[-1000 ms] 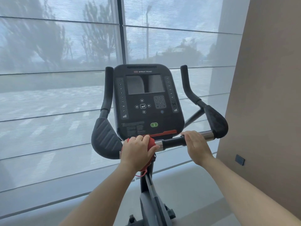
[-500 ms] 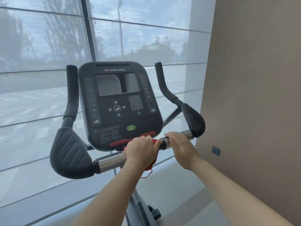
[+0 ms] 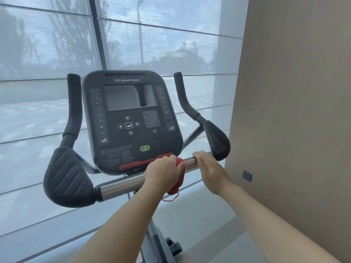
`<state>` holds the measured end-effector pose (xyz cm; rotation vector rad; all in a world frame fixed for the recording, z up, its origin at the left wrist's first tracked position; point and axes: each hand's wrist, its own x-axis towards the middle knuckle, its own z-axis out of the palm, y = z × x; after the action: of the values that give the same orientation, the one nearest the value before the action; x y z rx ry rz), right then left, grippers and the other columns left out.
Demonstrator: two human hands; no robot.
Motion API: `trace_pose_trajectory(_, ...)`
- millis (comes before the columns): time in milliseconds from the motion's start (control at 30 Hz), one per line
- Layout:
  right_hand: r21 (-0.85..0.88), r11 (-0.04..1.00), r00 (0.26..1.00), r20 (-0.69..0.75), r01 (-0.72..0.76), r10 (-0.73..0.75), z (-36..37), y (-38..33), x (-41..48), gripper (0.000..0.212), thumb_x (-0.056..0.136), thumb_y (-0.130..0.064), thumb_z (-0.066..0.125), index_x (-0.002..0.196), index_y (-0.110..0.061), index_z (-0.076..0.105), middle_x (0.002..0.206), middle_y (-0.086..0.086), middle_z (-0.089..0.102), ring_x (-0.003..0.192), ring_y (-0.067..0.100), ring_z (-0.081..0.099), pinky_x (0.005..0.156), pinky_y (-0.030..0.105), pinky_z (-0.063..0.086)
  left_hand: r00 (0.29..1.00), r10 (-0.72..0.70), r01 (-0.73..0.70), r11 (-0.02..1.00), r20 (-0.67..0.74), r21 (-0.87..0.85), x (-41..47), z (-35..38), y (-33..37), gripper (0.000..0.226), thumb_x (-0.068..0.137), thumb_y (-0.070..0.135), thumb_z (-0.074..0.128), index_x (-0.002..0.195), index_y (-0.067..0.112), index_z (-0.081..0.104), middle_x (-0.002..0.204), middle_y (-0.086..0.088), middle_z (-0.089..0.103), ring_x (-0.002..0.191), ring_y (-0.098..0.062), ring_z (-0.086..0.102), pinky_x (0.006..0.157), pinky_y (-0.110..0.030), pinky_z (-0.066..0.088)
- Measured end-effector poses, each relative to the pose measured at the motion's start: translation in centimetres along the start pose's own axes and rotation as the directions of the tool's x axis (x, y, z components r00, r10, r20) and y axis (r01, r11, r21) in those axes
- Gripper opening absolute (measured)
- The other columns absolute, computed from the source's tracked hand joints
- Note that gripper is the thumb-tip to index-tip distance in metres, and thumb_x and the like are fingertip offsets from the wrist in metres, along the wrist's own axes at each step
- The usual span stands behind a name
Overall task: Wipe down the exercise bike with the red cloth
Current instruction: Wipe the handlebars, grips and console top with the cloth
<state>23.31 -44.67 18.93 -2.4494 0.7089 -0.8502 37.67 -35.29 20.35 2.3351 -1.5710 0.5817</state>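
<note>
A: Which step is the person working through?

B: Wiping the handlebar of the exercise bike (image 3: 154,242). The left hand (image 3: 161,173) is gripping the red cloth (image 3: 180,176), with the fingers curled over the top of the chrome crossbar (image 3: 123,185) and the cloth bunched between palm and metal. It is sitting just below the near right corner of the console (image 3: 131,120). A loose red thread is dangling underneath.

A: And the other hand?

B: The right hand (image 3: 209,168) is resting on the same bar, just right of the cloth. Its fingers are hooking over the far side. The thumb is hiding, so I cannot tell how firm that hold is. It seems to be steadying the bike.

A: How far along would you say this is?

B: Early to middling, I think. The cloth is covering only the middle of the bar. The console, the left pad (image 3: 66,177), the right pad (image 3: 216,143) and the two upright horns are all waiting.

A: So what is the next move asking for?

B: Probably sliding the cloth right along the chrome. The right hand is blocking that stretch, so it needs to be lifting off or shifting onto the pad first. The left hand should be squeezing enough to wrap the bar all round.
</note>
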Motion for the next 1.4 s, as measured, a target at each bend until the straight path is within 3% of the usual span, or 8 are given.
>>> trace_pose_trajectory(133,0.001,1.000,1.000,-0.016,0.002,-0.002,0.4,-1.0,0.0,0.040,0.101,-0.032,0.020,0.120,-0.016,0.051,0.115,-0.001,0.053,0.112,0.015,0.044,0.103,0.037,0.038,0.996,0.078,-0.071,0.990,-0.051,0.124,-2.3,-0.8,-1.9,0.044,0.093,0.057,0.027,0.102,0.020,0.049,0.092,0.001,0.060,0.073,-0.018,0.048,0.058,-0.029,0.033)
trace_pose_trajectory(233,0.019,1.000,1.000,0.000,-0.023,0.023,1.1,-1.8,0.0,0.039,0.101,-0.031,0.019,0.117,-0.018,0.052,0.119,-0.001,0.054,0.119,0.016,0.041,0.106,0.035,0.033,0.997,0.074,-0.068,0.986,-0.031,0.154,-3.7,-1.6,-3.5,0.044,0.092,0.059,0.028,0.105,0.021,0.047,0.095,0.000,0.057,0.079,-0.020,0.050,0.060,-0.030,0.032)
trace_pose_trajectory(333,-0.003,1.000,1.000,-0.009,-0.004,0.004,2.2,-3.1,0.0,0.034,0.101,-0.032,0.020,0.104,-0.019,0.051,0.099,0.000,0.054,0.095,0.014,0.048,0.093,0.030,0.043,0.999,0.023,-0.020,0.992,-0.025,0.121,-4.9,-2.4,-5.5,0.049,0.090,0.062,0.023,0.106,0.023,0.048,0.096,0.001,0.057,0.085,-0.021,0.053,0.061,-0.030,0.033)
trace_pose_trajectory(500,-0.011,1.000,0.997,-0.073,0.007,-0.008,4.1,-4.9,-0.2,0.036,0.101,-0.032,0.020,0.096,-0.016,0.052,0.092,-0.003,0.051,0.089,0.011,0.046,0.089,0.030,0.043,0.999,-0.017,0.020,0.995,-0.035,0.093,-7.3,-3.7,-9.4,0.054,0.089,0.064,0.017,0.106,0.024,0.050,0.097,0.003,0.059,0.090,-0.021,0.056,0.064,-0.032,0.041)
trace_pose_trajectory(833,0.013,0.998,0.996,-0.058,-0.064,0.065,5.3,-5.6,-1.8,0.049,0.099,-0.038,0.014,0.135,-0.020,0.042,0.146,-0.009,0.033,0.139,0.006,0.016,0.110,0.022,0.014,0.995,-0.078,0.082,0.994,-0.061,0.068,-7.7,-3.8,-9.8,0.052,0.092,0.058,0.021,0.096,0.019,0.054,0.092,-0.001,0.062,0.086,-0.023,0.059,0.064,-0.032,0.045)
trace_pose_trajectory(1067,-0.038,0.999,0.999,-0.050,-0.012,0.010,4.6,-4.5,-1.7,0.041,0.101,-0.034,0.016,0.127,-0.029,0.047,0.133,-0.012,0.040,0.129,0.008,0.029,0.110,0.030,0.027,0.994,-0.099,0.101,0.994,-0.055,0.034,-5.4,-2.5,-6.9,0.052,0.093,0.057,0.020,0.084,0.017,0.053,0.083,-0.002,0.062,0.077,-0.025,0.060,0.056,-0.031,0.035)
trace_pose_trajectory(1267,-0.206,0.975,0.988,-0.115,0.079,-0.104,3.9,-1.8,0.1,0.040,0.099,-0.035,0.018,0.121,-0.025,0.050,0.119,-0.008,0.047,0.110,0.003,0.033,0.103,0.020,0.022,0.997,-0.044,0.048,0.997,-0.071,0.056,-3.3,-1.2,-4.2,0.050,0.094,0.056,0.022,0.088,0.017,0.053,0.082,-0.001,0.060,0.075,-0.024,0.058,0.054,-0.030,0.036)
trace_pose_trajectory(1400,-0.326,0.937,0.980,-0.109,0.123,-0.166,2.7,0.7,1.5,0.037,0.097,-0.037,0.019,0.114,-0.024,0.049,0.110,-0.006,0.051,0.103,0.012,0.040,0.100,0.030,0.028,0.997,-0.008,0.014,0.997,-0.079,0.077,-2.1,-0.3,-2.6,0.049,0.093,0.056,0.022,0.088,0.018,0.052,0.082,-0.001,0.060,0.073,-0.024,0.057,0.053,-0.031,0.032)
